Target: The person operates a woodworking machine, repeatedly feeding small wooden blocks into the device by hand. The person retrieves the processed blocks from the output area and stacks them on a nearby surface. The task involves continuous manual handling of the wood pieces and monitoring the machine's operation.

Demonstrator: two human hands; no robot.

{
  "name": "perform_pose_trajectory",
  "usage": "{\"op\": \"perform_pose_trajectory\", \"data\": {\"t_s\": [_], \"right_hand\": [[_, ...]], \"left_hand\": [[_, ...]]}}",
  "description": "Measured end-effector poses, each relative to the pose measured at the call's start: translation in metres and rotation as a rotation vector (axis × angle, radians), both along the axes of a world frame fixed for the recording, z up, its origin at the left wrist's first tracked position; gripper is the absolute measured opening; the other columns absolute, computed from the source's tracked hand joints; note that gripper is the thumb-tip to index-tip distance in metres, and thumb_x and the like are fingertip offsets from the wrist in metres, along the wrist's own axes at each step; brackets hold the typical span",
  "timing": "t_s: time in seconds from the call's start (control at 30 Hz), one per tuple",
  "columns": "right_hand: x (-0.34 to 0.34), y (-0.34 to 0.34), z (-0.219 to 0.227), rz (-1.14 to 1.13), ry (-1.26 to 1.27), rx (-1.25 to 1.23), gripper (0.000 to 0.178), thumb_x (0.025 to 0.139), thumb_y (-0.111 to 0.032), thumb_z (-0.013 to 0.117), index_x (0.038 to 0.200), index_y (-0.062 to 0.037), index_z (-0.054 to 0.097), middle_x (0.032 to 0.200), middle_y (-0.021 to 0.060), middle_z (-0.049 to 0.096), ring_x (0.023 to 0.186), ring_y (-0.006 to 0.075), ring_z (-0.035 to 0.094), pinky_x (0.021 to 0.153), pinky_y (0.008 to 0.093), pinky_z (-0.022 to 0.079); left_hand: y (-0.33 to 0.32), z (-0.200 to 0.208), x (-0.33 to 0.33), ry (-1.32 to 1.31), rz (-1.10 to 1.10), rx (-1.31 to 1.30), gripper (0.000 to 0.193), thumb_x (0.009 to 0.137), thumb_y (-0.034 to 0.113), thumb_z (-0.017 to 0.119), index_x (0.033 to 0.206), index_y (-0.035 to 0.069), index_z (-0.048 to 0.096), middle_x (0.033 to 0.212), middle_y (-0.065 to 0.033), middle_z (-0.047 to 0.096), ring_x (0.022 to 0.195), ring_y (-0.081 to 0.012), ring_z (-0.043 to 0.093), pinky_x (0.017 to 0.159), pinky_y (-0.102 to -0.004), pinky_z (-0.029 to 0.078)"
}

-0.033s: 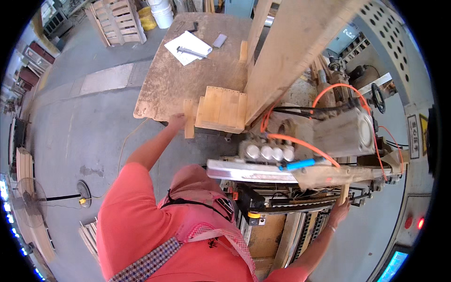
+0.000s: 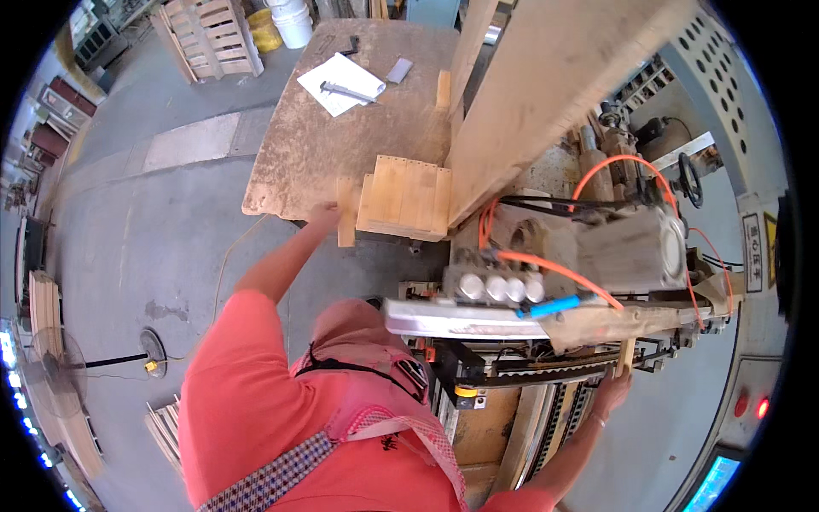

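Observation:
At the near edge of the brown worktable (image 2: 294, 162), my left hand (image 2: 324, 217) is closed on a narrow wooden strip (image 2: 345, 224). That strip stands just left of a stack of wooden boards (image 2: 401, 194), some with small holes along the far edge. On the right, my right hand (image 2: 611, 391) is wrapped round the lower part of another wooden strip (image 2: 627, 353). Its upper end goes out of sight under the machine's pressing bar (image 2: 465, 321). Fingers of both hands are only partly visible.
Machine parts with orange hoses (image 2: 563, 271) and a grey motor (image 2: 631, 249) fill the right side. A large wooden panel (image 2: 546, 102) slants above. Calipers (image 2: 345, 92) lie on white paper. A floor fan (image 2: 53, 365) stands at left; a red light glows (image 2: 763, 408) at right.
The machine's bar and hoses appear slightly farther right and lower in the picture. Both hands keep hold of their strips, almost in the same places.

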State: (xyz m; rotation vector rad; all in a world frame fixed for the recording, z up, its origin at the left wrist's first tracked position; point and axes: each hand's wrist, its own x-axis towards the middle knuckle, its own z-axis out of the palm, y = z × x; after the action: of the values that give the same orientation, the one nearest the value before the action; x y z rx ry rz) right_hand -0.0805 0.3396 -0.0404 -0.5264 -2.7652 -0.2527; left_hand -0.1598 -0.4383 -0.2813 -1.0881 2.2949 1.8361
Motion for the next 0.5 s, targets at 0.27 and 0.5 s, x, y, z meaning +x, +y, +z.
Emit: {"op": "perform_pose_trajectory", "data": {"t_s": [0.27, 0.5], "right_hand": [[0.159, -0.064, 0.016, -0.203, -0.255, -0.138, 0.023, 0.077, -0.023, 0.064, 0.092, -0.0052, 0.067, 0.076, 0.0179, 0.064, 0.069, 0.0365, 0.061, 0.061, 0.0441, 0.047], [0.222, -0.114, 0.038, -0.299, -0.233, -0.252, 0.019, 0.074, -0.021, 0.064, 0.083, -0.0044, 0.065, 0.073, 0.0168, 0.063, 0.068, 0.0327, 0.062, 0.061, 0.0407, 0.048]], "left_hand": [[-0.015, -0.092, -0.064, -0.045, -0.072, -0.144, 0.028, 0.073, 0.02, 0.068, 0.098, 0.007, 0.069, 0.086, -0.0114, 0.069, 0.073, -0.0183, 0.066, 0.068, -0.0314, 0.051], [0.005, -0.093, -0.079, -0.116, -0.057, -0.099, 0.031, 0.073, 0.018, 0.067, 0.103, 0.008, 0.067, 0.084, -0.0079, 0.069, 0.074, -0.0161, 0.065, 0.068, -0.0306, 0.051]]}}
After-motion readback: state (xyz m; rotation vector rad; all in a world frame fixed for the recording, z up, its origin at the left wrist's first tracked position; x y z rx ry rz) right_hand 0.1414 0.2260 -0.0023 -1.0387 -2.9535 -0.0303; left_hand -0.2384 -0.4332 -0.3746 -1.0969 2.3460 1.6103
